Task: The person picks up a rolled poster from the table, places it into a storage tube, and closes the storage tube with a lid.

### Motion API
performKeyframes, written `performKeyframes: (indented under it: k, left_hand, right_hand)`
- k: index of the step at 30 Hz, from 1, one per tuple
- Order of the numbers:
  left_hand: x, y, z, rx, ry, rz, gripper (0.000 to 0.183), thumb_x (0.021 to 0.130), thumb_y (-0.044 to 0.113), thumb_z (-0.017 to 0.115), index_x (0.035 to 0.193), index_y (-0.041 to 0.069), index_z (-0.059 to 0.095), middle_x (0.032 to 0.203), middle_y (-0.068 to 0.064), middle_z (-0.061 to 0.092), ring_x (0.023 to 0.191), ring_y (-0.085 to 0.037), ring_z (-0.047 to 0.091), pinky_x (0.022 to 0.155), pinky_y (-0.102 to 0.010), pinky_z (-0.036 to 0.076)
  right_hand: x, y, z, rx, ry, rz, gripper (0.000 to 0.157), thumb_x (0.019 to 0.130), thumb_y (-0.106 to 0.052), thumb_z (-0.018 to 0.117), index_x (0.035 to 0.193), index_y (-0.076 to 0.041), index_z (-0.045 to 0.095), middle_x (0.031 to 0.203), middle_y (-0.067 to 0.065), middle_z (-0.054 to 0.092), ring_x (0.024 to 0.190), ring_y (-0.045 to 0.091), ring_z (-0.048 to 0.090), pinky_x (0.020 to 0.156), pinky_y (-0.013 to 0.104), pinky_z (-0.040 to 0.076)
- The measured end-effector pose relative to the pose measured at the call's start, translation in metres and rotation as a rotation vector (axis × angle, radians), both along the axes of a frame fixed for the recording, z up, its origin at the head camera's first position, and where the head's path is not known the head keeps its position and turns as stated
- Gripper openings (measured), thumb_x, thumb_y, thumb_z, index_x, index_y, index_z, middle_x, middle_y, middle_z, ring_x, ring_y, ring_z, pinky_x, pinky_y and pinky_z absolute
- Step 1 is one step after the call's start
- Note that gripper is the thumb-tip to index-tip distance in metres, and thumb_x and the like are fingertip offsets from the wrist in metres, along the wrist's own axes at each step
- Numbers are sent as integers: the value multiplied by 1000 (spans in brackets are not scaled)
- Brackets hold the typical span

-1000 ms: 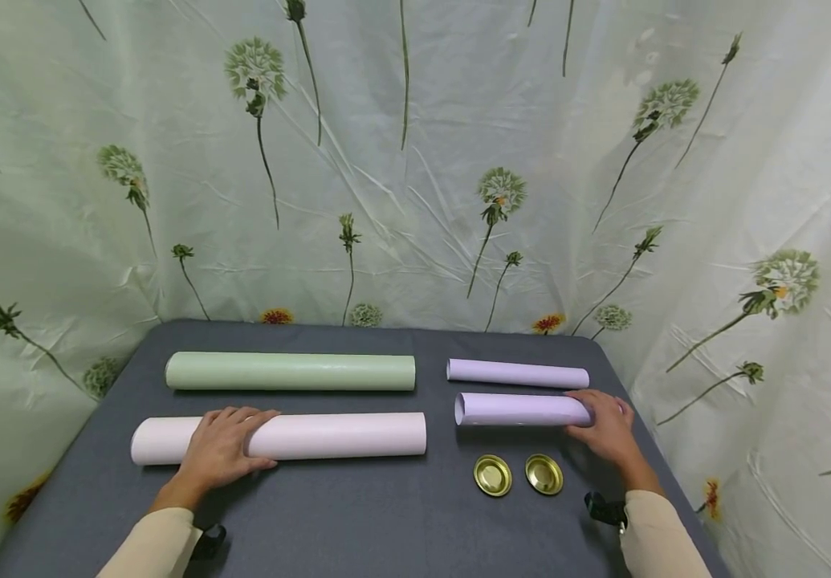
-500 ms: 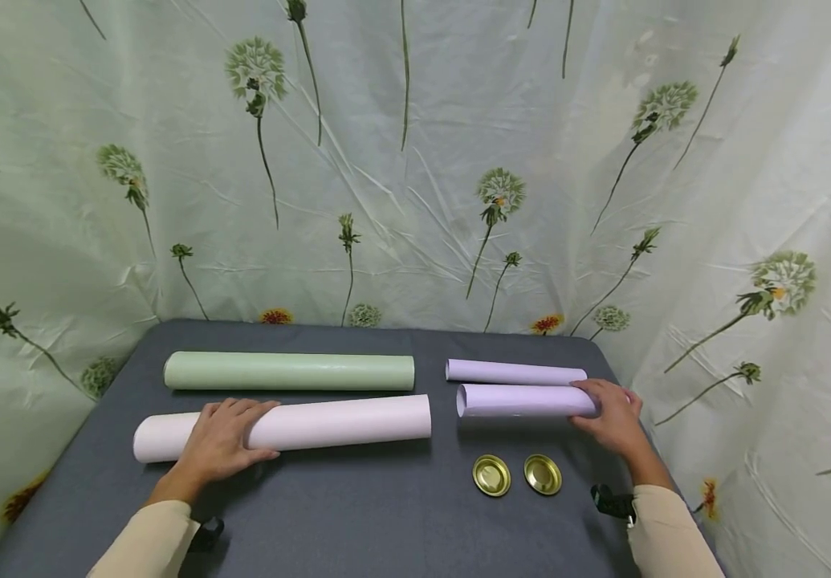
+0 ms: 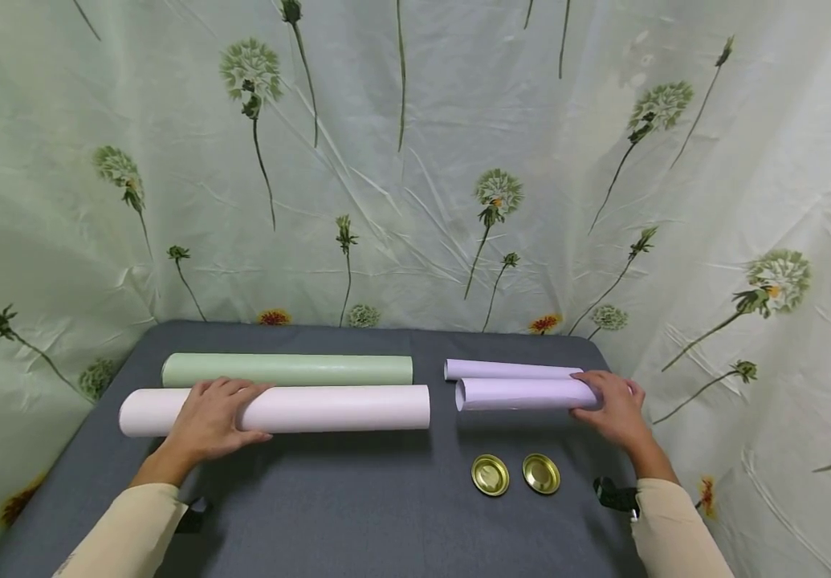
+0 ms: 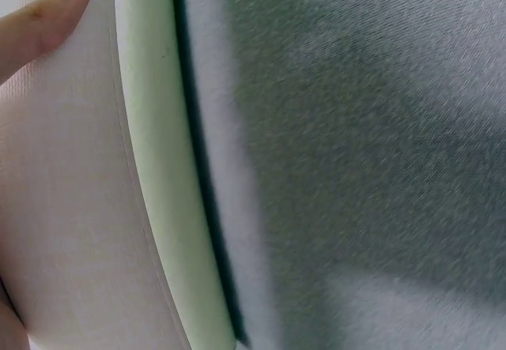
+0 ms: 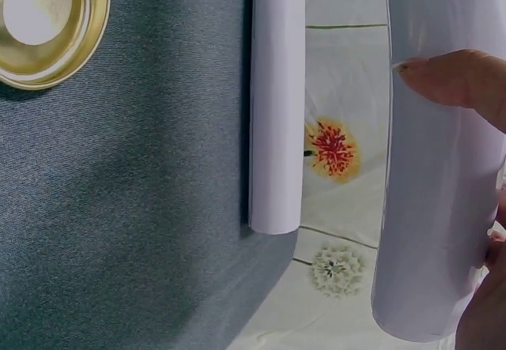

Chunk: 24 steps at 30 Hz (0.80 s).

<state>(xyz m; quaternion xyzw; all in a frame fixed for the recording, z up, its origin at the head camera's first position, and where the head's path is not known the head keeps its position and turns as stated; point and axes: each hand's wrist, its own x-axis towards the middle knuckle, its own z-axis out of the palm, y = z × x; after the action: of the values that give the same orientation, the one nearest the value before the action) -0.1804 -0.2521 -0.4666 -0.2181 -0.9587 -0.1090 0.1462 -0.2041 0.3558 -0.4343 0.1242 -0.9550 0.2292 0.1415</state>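
Observation:
My left hand (image 3: 213,421) grips a long pale pink roll (image 3: 343,408) near its left part, fingers over the top and thumb along the near side. The roll is raised above the table, with a shadow under it, and overlaps the green roll (image 3: 299,368) behind. My right hand (image 3: 613,409) holds the right end of a shorter lilac roll (image 3: 523,394), also lifted. In the right wrist view the thumb lies across this lilac roll (image 5: 435,208), apart from the thinner lilac roll (image 5: 277,105) on the table.
Two small round gold dishes (image 3: 490,475) lie on the grey cloth-covered table (image 3: 343,514), in front of the lilac rolls. A pale curtain (image 3: 415,160) with dandelion prints hangs behind and along the sides. The thinner lilac roll (image 3: 509,369) lies at the back right.
Both hands have raised their rolls off the table and moved them slightly away from the person. The pink roll tilted right end first, then levelled. The green roll and gold dishes have stayed put.

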Motion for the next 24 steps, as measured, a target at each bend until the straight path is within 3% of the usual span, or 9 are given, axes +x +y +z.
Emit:
performKeyframes:
  k: [11, 24]
  left_hand:
    - [-2, -2, 16, -14, -9, 3, 74, 63, 49, 84, 126, 16, 62, 110, -10, 66, 104, -35, 58, 83, -60, 37]
    - [-3, -3, 25, -15, 28, -8, 74, 63, 46, 85, 125, 14, 62, 110, -11, 66, 105, -35, 58, 84, -61, 37]
  right_hand:
    - [-2, -4, 7, 13, 8, 13, 51, 68, -7, 83, 114, 1, 64, 113, 24, 60, 108, 43, 49, 90, 63, 16]
    - [-1, -15, 18, 28, -30, 33, 50, 70, -10, 83, 116, 0, 64, 115, 23, 59, 108, 42, 50, 91, 62, 16]
